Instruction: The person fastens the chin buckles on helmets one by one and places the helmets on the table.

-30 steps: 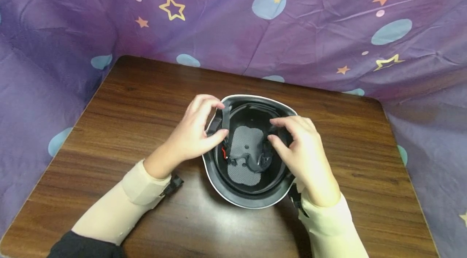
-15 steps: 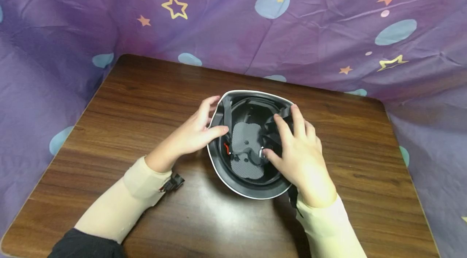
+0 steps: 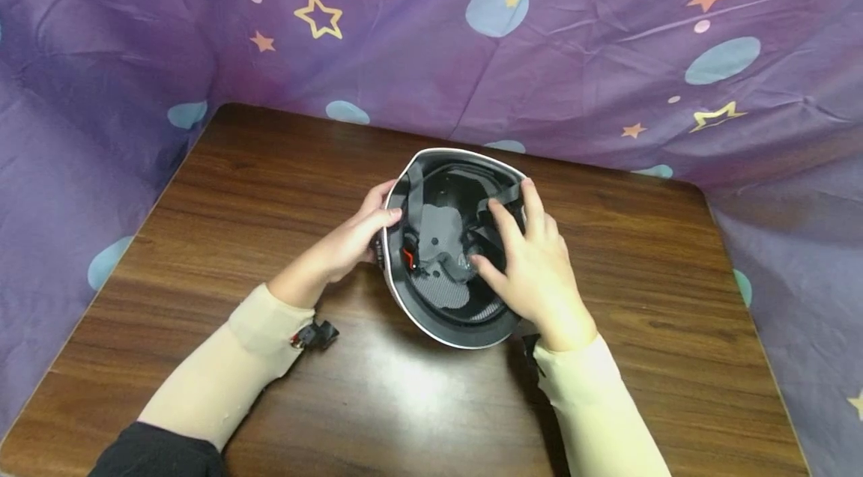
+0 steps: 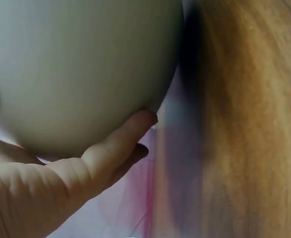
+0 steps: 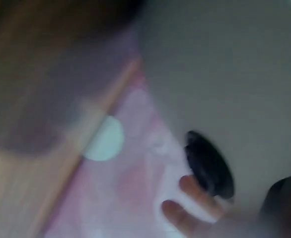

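A helmet (image 3: 441, 297) with a white shell and black padded inside lies crown down, its opening towards me. My left hand (image 3: 346, 243) grips its left side, thumb over the rim and fingers along the outer shell (image 4: 96, 64). On the other side, my right hand (image 3: 539, 267) holds the right rim, thumb and forefinger inside and other fingers outside. Black chin straps (image 3: 415, 200) hang inside, with a red buckle piece (image 3: 408, 258) at the left. The right wrist view is blurred; fingers there lie beside a black oval fitting (image 5: 210, 163) on the shell.
A brown wood-grain table (image 3: 283, 185) stretches under the helmet, with a rounded far corner at each side. Purple cloth (image 3: 418, 50) printed with stars and blue spots hangs behind it and at both sides. Each forearm wears a pale sleeve (image 3: 222, 380).
The helmet has shifted away from me and slightly left, and tilted. My left fingers have gone from above the rim to round the outside. My right hand has settled over the right rim.
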A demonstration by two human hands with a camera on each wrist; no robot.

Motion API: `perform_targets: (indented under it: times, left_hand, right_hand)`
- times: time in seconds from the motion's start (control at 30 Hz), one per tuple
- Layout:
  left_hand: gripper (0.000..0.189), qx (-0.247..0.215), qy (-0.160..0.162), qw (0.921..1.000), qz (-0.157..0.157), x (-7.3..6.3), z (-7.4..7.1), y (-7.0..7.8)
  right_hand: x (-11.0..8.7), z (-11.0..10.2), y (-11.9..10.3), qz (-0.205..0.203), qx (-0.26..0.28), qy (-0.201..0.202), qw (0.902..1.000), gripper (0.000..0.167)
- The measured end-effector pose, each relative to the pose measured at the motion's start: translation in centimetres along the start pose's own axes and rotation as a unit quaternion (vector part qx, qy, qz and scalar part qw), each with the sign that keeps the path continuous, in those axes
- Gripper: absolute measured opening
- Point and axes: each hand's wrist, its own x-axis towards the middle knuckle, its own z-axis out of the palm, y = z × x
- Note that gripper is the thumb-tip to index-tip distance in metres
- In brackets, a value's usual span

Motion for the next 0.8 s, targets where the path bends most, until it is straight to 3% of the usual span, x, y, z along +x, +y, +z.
perform_targets:
  times: [0.23, 0.43, 0.5, 0.67, 0.8]
  left_hand:
    - [0.084, -0.078, -0.024, 0.9959, -0.038, 0.3, -0.2, -0.4]
    - [0.139, -0.144, -0.035, 0.9879, -0.047, 0.5, -0.1, -1.0]
    - [0.147, -0.155, -0.024, 0.9863, -0.051, 0.6, 0.1, -1.1]
    - [0.144, -0.176, -0.004, 0.9824, -0.063, 0.4, 0.8, -1.4]
    - [0.116, -0.176, 0.005, 0.9826, -0.06, 0.0, 1.9, -1.4]
  right_hand:
    - [0.3, 0.8, 1.1, -0.015, 0.021, 0.017, 0.9995, 0.083]
    - [0.6, 0.7, 1.6, -0.024, 0.041, 0.026, 0.9985, 0.078]
    - [0.7, 0.6, 1.9, -0.023, 0.049, 0.024, 0.9982, 0.075]
    - [0.5, 0.0, 0.9, -0.025, 0.079, 0.017, 0.9964, 0.066]
    - [0.0, -0.8, -2.6, -0.078, 0.116, 0.018, 0.9901, 0.069]
